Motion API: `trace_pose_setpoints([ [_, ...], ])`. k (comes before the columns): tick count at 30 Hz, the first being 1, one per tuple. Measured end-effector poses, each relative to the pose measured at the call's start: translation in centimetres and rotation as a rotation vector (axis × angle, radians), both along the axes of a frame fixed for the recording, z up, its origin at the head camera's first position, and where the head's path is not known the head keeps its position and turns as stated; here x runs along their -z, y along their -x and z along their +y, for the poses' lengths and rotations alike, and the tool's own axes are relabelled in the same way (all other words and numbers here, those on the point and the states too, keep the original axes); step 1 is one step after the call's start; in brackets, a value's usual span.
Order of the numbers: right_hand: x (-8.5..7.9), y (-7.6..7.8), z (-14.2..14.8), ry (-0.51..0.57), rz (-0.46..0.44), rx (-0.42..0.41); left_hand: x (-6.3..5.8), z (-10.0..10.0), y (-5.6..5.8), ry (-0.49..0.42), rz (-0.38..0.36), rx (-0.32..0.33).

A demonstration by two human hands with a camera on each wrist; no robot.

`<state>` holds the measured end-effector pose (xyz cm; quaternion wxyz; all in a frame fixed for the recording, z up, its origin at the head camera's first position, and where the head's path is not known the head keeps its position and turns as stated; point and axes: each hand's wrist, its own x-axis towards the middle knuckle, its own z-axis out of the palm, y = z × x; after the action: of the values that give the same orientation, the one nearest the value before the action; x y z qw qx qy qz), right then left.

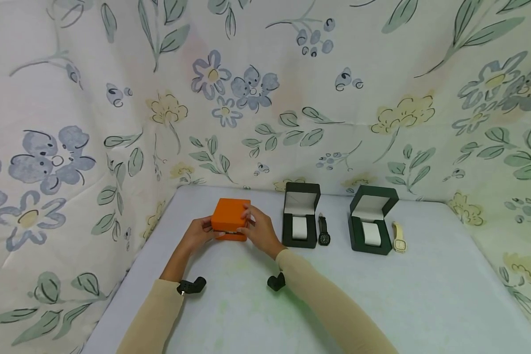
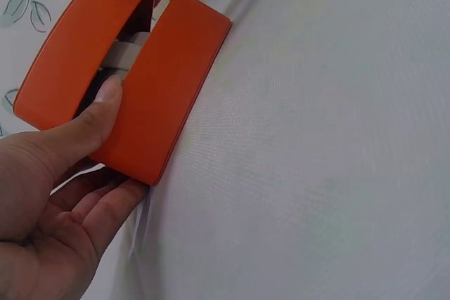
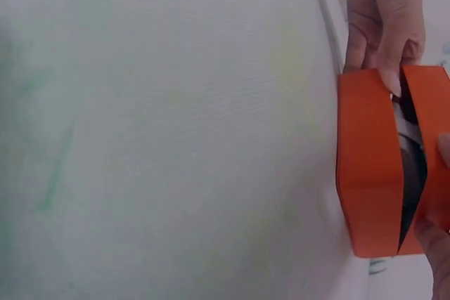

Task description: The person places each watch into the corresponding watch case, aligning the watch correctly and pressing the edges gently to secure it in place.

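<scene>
An orange watch box (image 1: 229, 212) sits on the left side of the table, its lid raised a little. My left hand (image 1: 198, 235) grips the box's left side, and in the left wrist view its thumb (image 2: 105, 103) lies in the gap between lid (image 2: 70, 54) and base (image 2: 165, 89). From the right, my right hand (image 1: 262, 232) holds the lid, one finger on its side and the thumb near its lower edge. Through the gap a pale cushion (image 3: 408, 130) shows inside, with dark lining around it.
To the right stand a black watch box (image 1: 287, 231) and a green watch box (image 1: 357, 236), both with lids up and white cushions inside. A black watch (image 1: 324, 231) and a gold watch (image 1: 399, 238) lie beside them. Floral cloth (image 1: 265, 132) hangs behind the table (image 1: 230, 305).
</scene>
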<state>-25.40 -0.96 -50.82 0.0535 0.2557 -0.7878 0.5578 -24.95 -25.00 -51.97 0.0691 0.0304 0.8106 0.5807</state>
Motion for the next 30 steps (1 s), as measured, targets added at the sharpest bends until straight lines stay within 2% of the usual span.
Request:
trace_pose_setpoints([
  [9, -0.1, -0.4, -0.2, -0.016, -0.001, -0.005, -0.2, -0.1, -0.1, 0.076, 0.017, 0.006],
  [15, 0.1, -0.5, -0.3, -0.005, -0.002, -0.004, -0.5, -0.2, 0.0, 0.122, 0.048, 0.051],
  [23, 0.2, -0.5, 0.0, -0.017, 0.024, -0.01, -0.1, -0.8, 0.0, 0.094, 0.09, 0.099],
  [30, -0.3, -0.5, 0.6, -0.116, 0.051, -0.032, -0.1, -1.1, -0.4, 0.098, 0.122, 0.111],
])
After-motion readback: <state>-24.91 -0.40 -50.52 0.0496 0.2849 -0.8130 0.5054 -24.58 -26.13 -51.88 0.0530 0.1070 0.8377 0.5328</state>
